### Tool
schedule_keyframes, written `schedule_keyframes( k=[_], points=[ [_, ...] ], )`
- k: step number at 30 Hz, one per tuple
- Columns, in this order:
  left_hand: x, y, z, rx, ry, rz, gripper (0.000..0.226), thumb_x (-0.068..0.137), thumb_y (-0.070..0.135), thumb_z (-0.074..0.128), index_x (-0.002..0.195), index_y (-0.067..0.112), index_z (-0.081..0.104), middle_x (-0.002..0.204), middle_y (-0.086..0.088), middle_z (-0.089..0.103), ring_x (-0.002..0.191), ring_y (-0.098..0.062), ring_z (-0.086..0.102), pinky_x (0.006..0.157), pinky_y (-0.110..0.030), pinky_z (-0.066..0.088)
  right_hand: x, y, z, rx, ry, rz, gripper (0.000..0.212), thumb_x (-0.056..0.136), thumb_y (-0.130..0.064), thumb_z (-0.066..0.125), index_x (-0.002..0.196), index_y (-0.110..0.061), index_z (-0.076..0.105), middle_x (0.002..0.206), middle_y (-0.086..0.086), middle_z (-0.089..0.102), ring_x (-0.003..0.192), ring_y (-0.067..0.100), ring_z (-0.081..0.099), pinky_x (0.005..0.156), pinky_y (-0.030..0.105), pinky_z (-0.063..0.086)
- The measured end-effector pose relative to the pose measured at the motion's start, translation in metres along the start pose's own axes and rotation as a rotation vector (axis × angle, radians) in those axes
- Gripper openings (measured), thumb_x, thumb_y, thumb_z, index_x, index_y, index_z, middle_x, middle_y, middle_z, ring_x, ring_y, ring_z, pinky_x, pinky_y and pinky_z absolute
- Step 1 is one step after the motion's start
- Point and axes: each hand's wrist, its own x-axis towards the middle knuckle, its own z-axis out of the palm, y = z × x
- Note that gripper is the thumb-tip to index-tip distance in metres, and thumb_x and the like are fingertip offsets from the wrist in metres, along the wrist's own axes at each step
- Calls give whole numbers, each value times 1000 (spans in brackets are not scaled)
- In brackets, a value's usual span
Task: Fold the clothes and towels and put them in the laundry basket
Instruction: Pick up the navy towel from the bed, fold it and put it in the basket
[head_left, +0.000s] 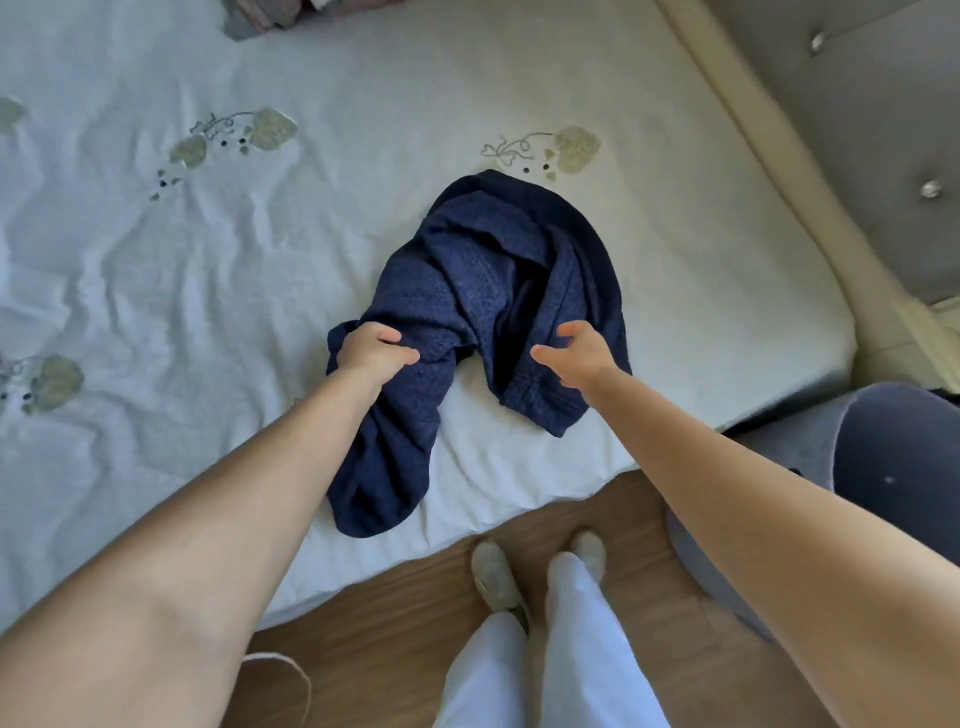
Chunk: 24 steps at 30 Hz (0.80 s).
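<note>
A dark navy textured garment (488, 291) lies crumpled near the bed's front edge, one end trailing toward me. My left hand (375, 354) is closed on a bunch of its fabric at the left side. My right hand (576, 353) hovers over the garment's right lower edge with fingers spread and thumb out, holding nothing. A grey-blue laundry basket (893, 457) stands on the floor at the right, partly hidden behind my right forearm.
The bed is covered by a wrinkled white sheet (208, 270) with leaf embroidery. More clothes (270, 15) lie at the far top edge. A padded grey headboard (883, 156) is at the right. My feet stand on wooden floor (395, 623).
</note>
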Motion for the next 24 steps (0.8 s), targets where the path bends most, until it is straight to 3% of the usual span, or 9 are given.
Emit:
schedule_keyframes(
  k=[5, 11, 14, 16, 19, 21, 23, 24],
  points=[
    [39, -4, 10, 59, 30, -28, 72, 69, 24, 79, 133, 14, 49, 139, -10, 47, 128, -30, 45, 108, -40, 39, 38, -15, 12, -193, 75, -29, 85, 82, -35, 69, 149, -15, 21, 154, 14, 22, 140, 34, 29, 107, 46, 40],
    [74, 0, 21, 166, 137, -70, 101, 57, 40, 85, 140, 9, 36, 145, -10, 41, 136, -31, 35, 108, -51, 34, 77, -23, 21, -291, 176, 53, 116, 76, -47, 73, 152, -15, -9, 161, 13, -7, 149, 29, -2, 114, 56, 17],
    [89, 5, 19, 292, 157, -67, 115, 50, 47, 84, 144, 16, 25, 149, -7, 32, 138, -31, 29, 109, -58, 27, 94, -24, 19, -300, 185, 86, 122, 74, -45, 76, 151, -17, -14, 162, 13, -7, 149, 31, 2, 113, 55, 20],
    [102, 5, 17, 359, 51, -70, 109, 41, 58, 78, 135, 20, 39, 140, -8, 45, 131, -34, 40, 106, -59, 32, 100, -23, 17, -353, 179, 81, 121, 76, -41, 76, 151, -16, -16, 160, 15, 5, 147, 34, 12, 111, 52, 28],
    [114, 0, 17, 232, -38, 10, 54, 65, 41, 78, 107, 12, 59, 120, -12, 62, 112, -33, 58, 98, -46, 46, 110, -19, 15, -369, 155, 87, 112, 81, -31, 71, 151, -11, -14, 151, 19, 31, 138, 37, 32, 102, 47, 38],
    [116, -1, 17, 172, 28, 51, 18, 79, 28, 68, 80, 16, 56, 102, -13, 64, 105, -35, 60, 95, -45, 48, 114, -18, 11, -366, 140, 111, 90, 83, -26, 66, 150, -6, 8, 133, 18, 52, 119, 36, 53, 86, 42, 46],
    [113, 4, 16, 192, 93, 44, 19, 86, 28, 55, 71, 20, 45, 86, -7, 57, 101, -34, 59, 100, -49, 42, 115, -19, 7, -376, 98, 82, 42, 83, -23, 61, 119, -5, 49, 97, 12, 61, 85, 30, 60, 66, 34, 44],
    [109, 9, 16, 232, 132, 31, 17, 87, 29, 48, 76, 18, 44, 84, -4, 53, 97, -33, 57, 105, -51, 35, 114, -19, 4, -369, 83, 56, 23, 83, -23, 59, 99, -7, 54, 82, 8, 59, 75, 27, 57, 60, 31, 41]
  ],
)
